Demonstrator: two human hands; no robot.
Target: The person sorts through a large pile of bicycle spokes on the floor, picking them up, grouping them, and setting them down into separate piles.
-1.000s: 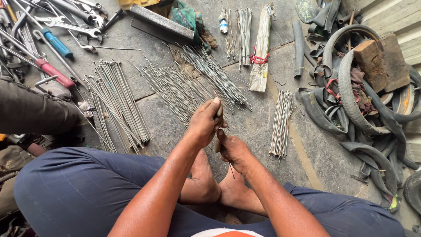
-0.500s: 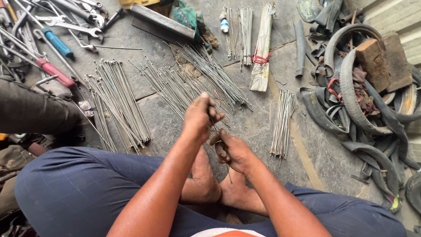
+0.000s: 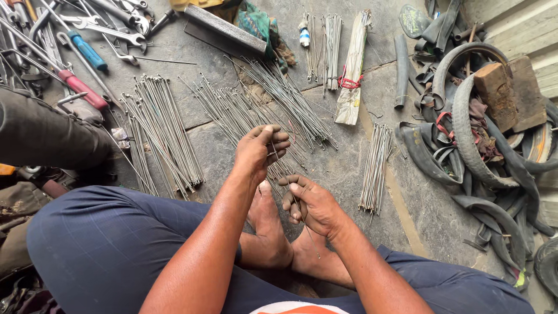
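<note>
Shiny metal spokes (image 3: 168,125) on rough matt stone floor (image 3: 343,174)

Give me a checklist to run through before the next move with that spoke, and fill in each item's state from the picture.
1. Spoke held at both ends by left hand and right hand: ok.
2. Spoke straight along its length: cannot tell, too thin.
3. Bare feet out from under the spoke's lower tip: not ok, they lie directly below.
4. Loose spoke pile close ahead of the hands: ok.
5. Sorted bundle lying apart from the loose pile: ok.
6. Screwdrivers off to the left side: ok.
</note>
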